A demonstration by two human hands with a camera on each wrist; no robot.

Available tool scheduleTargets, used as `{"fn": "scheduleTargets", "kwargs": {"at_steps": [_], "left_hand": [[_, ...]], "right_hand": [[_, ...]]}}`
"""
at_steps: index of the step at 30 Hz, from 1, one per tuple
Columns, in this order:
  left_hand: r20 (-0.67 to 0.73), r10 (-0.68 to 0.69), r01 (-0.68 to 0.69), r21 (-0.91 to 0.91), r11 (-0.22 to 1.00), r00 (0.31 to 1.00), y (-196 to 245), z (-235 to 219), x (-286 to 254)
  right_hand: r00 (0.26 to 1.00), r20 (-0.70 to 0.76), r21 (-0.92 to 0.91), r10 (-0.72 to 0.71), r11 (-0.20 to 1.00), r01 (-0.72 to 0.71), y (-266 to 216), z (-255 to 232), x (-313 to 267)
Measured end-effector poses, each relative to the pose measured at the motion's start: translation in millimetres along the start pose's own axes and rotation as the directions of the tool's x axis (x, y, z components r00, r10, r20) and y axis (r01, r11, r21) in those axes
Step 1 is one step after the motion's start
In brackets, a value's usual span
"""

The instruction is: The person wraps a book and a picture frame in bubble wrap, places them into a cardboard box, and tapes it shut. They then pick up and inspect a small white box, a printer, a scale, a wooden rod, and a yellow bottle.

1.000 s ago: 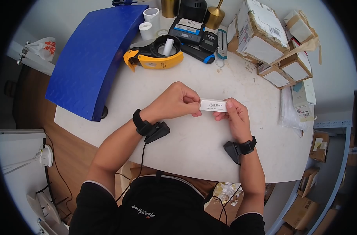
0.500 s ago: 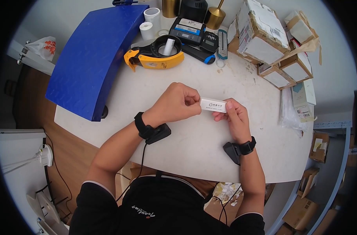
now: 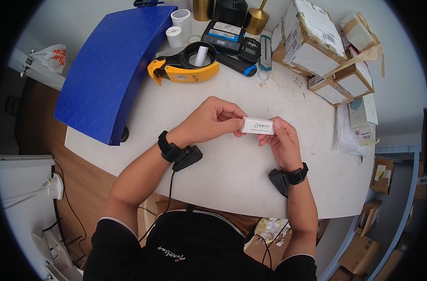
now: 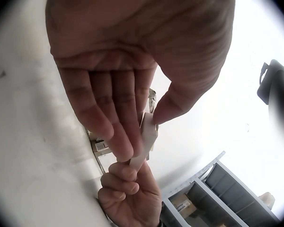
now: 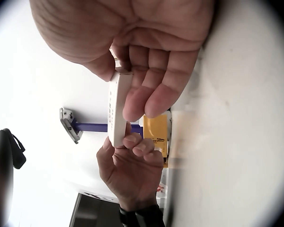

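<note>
above the white table (image 3: pixel 213 173), both hands pinch a small box (image 3: pixel 258 126).

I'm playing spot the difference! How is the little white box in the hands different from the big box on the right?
The little white box is slim, but the big box is chunky. The left hand and right hand hold the little white box up, while the big box sits unheld. The little white box looks clean, but the big box has messy brown edges. Both have white sides.
</note>
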State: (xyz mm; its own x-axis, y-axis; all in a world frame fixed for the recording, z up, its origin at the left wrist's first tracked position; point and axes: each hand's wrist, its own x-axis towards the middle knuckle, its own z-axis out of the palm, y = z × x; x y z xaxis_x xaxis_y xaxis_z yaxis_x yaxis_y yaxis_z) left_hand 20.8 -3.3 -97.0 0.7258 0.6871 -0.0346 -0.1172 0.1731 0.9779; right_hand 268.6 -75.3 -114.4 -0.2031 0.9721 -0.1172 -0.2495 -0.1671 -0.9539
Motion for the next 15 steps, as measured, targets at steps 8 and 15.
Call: {"fn": "scheduleTargets", "kwargs": {"at_steps": [8,15], "left_hand": [[0.092,-0.052,0.043,0.09,0.995,0.994,4.0,-3.2,-0.9],[0.097,-0.105,0.091,0.138,0.986,0.99,6.7,-2.6,-2.0]], "right_hand": [[1.0,0.026,-0.002,-0.003,1.0,0.003,2.0,-2.6,0.1],[1.0,0.002,-0.022,0.005,1.0,-0.005,2.9,-1.8,-0.3]]}}
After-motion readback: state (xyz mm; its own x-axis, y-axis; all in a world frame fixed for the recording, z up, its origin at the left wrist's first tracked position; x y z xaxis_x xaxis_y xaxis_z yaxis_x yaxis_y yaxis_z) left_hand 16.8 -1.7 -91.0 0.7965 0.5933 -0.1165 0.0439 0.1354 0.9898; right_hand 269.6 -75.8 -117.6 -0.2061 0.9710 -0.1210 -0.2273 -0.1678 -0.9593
